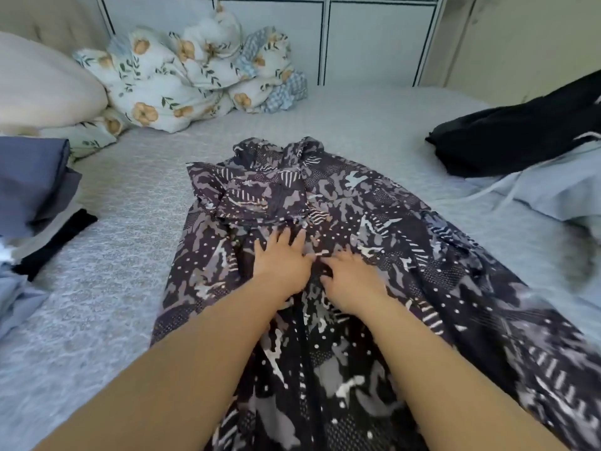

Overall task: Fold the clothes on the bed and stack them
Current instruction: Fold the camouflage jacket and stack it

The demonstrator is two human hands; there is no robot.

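Head view, the only one. A dark purple-grey camouflage-print dress of thin fabric [341,255] lies spread on the pale grey textured bed [130,255], running from frame centre down to the lower right, bodice end toward the headboard. Left hand [281,262] rests flat on the cloth at frame centre, fingers straight and spread. Right hand [349,275] sits just beside it on the same cloth; fingers look bent, possibly bunching fabric, but blur keeps me from telling for sure. Forearms come in from the bottom edge.

Left edge: folded blue-grey garments in a stack [35,183] with a black piece under them. Right edge: a black crumpled garment [520,141] over a light blue hoodie with drawstrings [553,187], both unfolded. Upper left: cream pillow [42,86] and a floral bundled quilt [195,73].

Judgement: smoothing stage, no fold made yet. Risks: the thin skirt is wide and rumpled at the lower right, so folding now could trap wrinkles or give a lopsided fold. The slippery cloth may slide on the bed when dragged. The skirt hem lies near the hoodie and could snag its drawstrings.
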